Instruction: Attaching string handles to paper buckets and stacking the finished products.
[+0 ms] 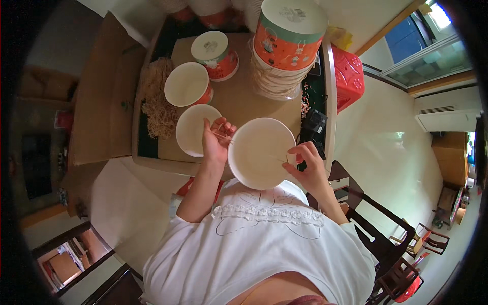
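**A:** What lies farthest left on the table (pixel 239 99)?

**B:** A loose heap of tan straw-like strands (pixel 156 99) along the table's left edge. Just right of it sit two white paper bowls (pixel 187 84), one behind the other, open sides up, and behind them an upturned bowl with an orange wall (pixel 217 50).

**A:** And the left hand (pixel 217 140)?

**B:** It is raised over the nearer white bowl (pixel 192 129), fingers curled together, pinching the left rim of a white paper bowl (pixel 260 151) held in front of the chest. A thin pale strand (pixel 254 150) runs across the bowl's inside from that pinch.

**A:** Where is that held bowl exactly?

**B:** Between both hands, off the table, above its near edge, open face tilted toward the person.

**A:** The right hand (pixel 307 165)?

**B:** Fingers closed on the bowl's right rim, where the strand's other end meets them. Whether it grips the strand, the rim or both, I cannot tell.

**A:** Further right?

**B:** A tall stack of orange-and-white bowls (pixel 287 43) at the back, then a red plastic stool (pixel 348 76) beside the table.
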